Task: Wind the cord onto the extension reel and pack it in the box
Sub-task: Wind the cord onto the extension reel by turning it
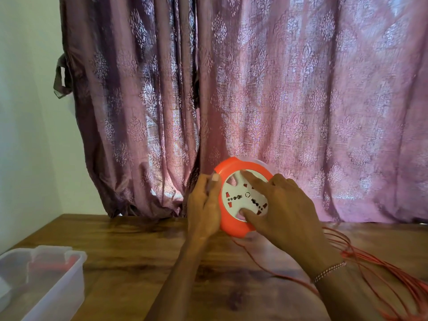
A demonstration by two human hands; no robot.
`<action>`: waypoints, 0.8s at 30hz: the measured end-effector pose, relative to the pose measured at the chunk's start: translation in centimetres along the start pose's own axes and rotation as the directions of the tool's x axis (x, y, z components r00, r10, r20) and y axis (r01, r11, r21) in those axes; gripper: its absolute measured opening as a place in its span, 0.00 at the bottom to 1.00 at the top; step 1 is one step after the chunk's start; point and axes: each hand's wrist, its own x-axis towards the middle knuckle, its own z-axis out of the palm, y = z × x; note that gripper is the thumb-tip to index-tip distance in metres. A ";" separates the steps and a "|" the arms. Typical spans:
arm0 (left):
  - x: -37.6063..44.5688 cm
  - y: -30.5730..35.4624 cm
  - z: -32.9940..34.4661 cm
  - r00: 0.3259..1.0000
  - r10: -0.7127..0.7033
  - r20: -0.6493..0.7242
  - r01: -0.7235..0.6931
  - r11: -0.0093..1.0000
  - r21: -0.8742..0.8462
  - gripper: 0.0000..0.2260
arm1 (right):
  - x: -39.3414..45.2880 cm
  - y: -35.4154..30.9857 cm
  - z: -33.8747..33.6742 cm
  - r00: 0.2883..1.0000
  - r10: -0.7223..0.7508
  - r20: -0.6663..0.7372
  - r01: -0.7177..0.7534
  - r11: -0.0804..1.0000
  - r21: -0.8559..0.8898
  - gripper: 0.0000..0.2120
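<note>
my left hand [203, 205] grips the orange reel [234, 225] by its nine o'clock rim, held up above the surface [143, 246]. my right hand [284, 209] has its fingers [251, 178] spread on the white face. loose cord [375, 262] lies at four o'clock, box [69, 281] at eight.

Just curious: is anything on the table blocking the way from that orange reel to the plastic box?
Nothing visible: bare table lies between the reel and the box. The loose cord trails off the other way.
</note>
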 end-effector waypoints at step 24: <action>0.3 -0.6 0.0 0.999 0.049 0.005 -0.049 0.998 0.032 0.18 | 0.5 0.5 -0.5 0.916 -0.400 0.014 0.401 0.916 -0.006 0.22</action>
